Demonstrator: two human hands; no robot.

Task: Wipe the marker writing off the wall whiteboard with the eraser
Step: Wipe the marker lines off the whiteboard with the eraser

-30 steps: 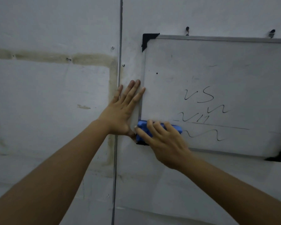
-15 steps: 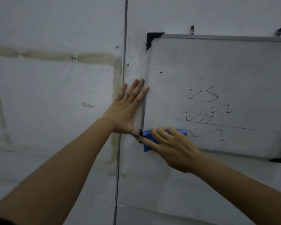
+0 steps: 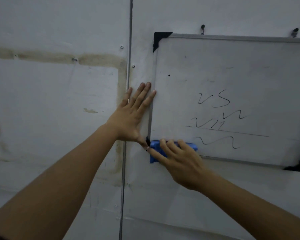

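A white whiteboard [image 3: 189, 70] with a grey frame and black corner caps hangs on the wall at the right. Black marker writing [image 3: 216, 118] fills its lower middle: scribbles, a long line and a wave. My right hand [image 3: 178, 160] grips a blue eraser [image 3: 155, 149] at the board's bottom left corner, fingers curled over its top. My left hand [image 3: 132, 116] lies flat on the wall, fingers straight along the board's left frame edge, thumb near the corner.
A vertical metal seam strip [image 3: 126, 118] runs down the wall just left of the board. Brownish stain bands [image 3: 59, 57] cross the wall at the left. Two hooks [image 3: 202, 28] hold the board at its top.
The eraser and my right hand have slid down a little, so the eraser now overhangs the board's bottom left corner. My left hand stays flat on the wall.
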